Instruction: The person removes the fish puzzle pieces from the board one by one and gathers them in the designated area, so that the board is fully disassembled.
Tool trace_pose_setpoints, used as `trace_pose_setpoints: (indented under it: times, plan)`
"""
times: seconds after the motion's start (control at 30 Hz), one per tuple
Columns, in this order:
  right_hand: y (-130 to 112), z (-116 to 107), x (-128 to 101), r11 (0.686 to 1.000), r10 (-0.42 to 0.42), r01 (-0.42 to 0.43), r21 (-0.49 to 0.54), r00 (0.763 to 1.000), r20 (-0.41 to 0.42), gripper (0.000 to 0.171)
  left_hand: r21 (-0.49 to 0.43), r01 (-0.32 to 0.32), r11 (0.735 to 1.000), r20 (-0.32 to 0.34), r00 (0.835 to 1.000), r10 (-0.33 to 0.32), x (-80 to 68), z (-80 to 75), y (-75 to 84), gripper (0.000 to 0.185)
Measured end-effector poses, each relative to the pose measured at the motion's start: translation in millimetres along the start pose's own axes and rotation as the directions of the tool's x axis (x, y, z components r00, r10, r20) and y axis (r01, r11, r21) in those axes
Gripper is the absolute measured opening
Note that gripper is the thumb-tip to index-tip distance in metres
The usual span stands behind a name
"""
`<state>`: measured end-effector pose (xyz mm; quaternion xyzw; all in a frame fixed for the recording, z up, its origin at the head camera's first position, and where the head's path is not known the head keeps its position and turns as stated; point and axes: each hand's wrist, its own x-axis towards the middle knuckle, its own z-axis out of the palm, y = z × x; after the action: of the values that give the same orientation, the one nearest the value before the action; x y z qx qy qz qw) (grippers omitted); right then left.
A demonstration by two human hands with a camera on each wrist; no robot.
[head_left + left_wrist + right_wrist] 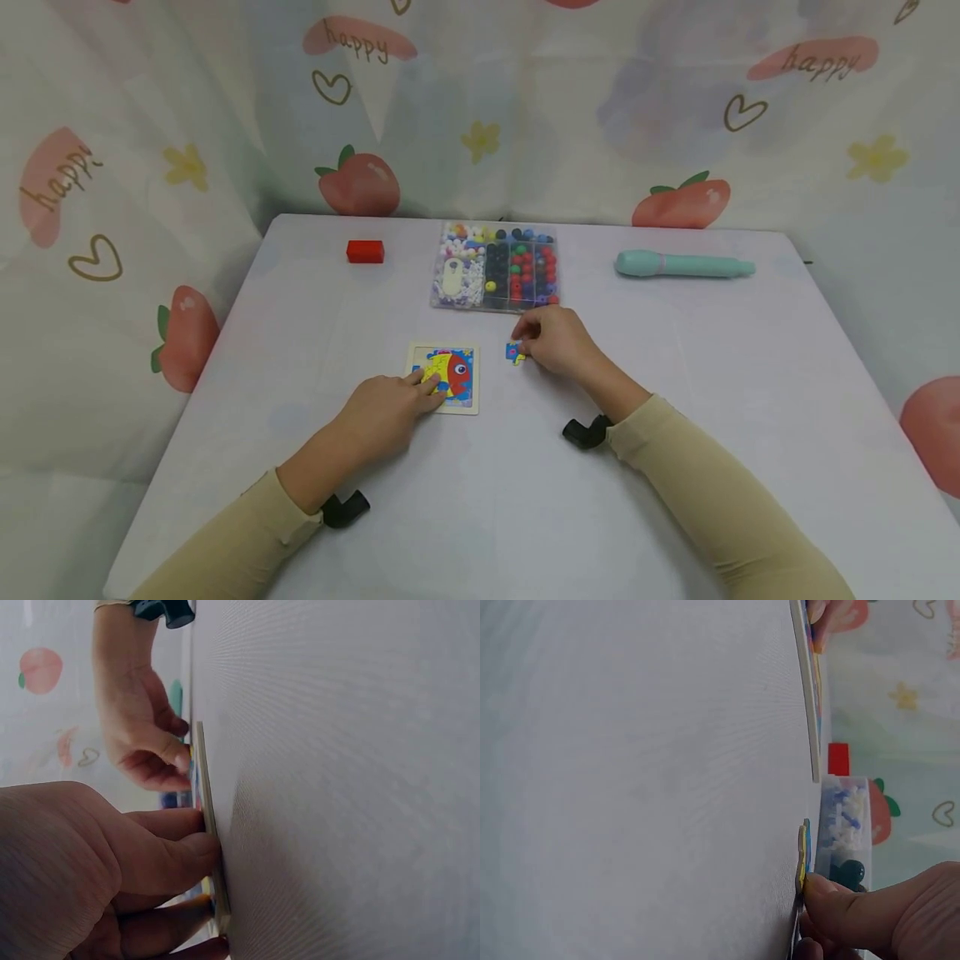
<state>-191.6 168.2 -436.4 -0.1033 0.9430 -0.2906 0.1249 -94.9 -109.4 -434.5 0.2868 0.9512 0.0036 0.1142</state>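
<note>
A square fish puzzle (463, 398) in a pale wooden frame lies on the table, its picture showing a yellow body and a red head. Bare wood shows at its upper left corner. My left hand (390, 410) rests on the puzzle's left side with extended fingers, its thumb (196, 846) at the frame's near edge. To the right of the frame, my right hand (557, 340) pinches a small blue and yellow puzzle piece (512, 352) between thumb and fingers. The piece (803, 855) stands tilted close over the tabletop, its lower part hidden by the fingertips.
Behind the hands lies a clear compartment box (495, 305) of coloured beads. A red block (365, 252) sits at the back left, and a mint-green tapered tube (684, 264) at the back right. A patterned curtain (555, 108) hangs behind the white table (480, 517).
</note>
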Motion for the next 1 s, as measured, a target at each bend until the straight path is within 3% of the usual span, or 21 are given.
trace_pose_setpoints:
  times: [0.5, 0.77, 1.0]
  plan:
    - [-7.0, 8.1, 2.4, 0.996, -0.063, 0.065, 0.056, 0.997, -0.043, 0.011, -0.002, 0.010, 1.000, 0.004, 1.000, -0.010, -3.4, -0.7, 2.2, 0.054]
    - [-28.1, 17.8, 8.6, 0.987, -0.148, 0.146, 0.062, 0.988, 0.034, 0.016, -0.007, 0.012, 1.000, 0.030, 0.999, -0.012, -0.6, -1.9, 1.2, 0.057]
    - [-52.9, 29.0, 14.0, 0.968, -0.251, 0.245, 0.058, 0.958, 0.135, 0.025, 0.007, -0.006, 1.000, 0.021, 1.000, 0.006, 0.6, -3.5, -0.9, 0.054]
